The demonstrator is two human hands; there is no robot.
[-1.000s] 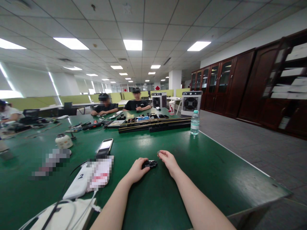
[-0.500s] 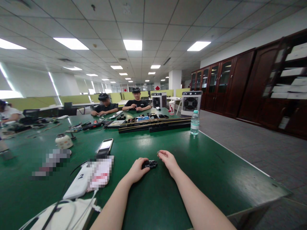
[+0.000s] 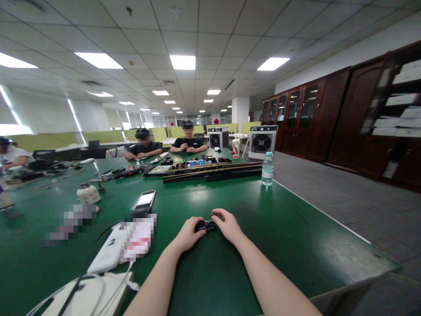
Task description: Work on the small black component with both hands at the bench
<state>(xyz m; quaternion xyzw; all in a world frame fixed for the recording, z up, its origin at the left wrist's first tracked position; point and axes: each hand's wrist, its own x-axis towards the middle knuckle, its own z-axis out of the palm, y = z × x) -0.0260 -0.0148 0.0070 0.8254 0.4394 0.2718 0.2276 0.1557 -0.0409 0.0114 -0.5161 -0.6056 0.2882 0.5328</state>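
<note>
A small black part with fine detail on its top [image 3: 206,226] lies on the green table [image 3: 210,272]; its exact kind is too small to make out. My left hand [image 3: 190,232] grips its left end between thumb and fingers. At the right end is my right hand [image 3: 227,224], thumb and fingertips pinched together against or just beside the part. Whether something tiny sits in that pinch is hidden.
Left of my arms are a white power bank [image 3: 107,249], a phone [image 3: 145,199], a white box [image 3: 115,289] with cables and a small jar [image 3: 88,193]. Long black rails [image 3: 213,172] and a water bottle [image 3: 267,169] stand beyond. Two people [image 3: 187,142] sit across the table.
My right hand has moved left, from a short gap away to the right end of the black part. The left hand keeps its grip in place.
</note>
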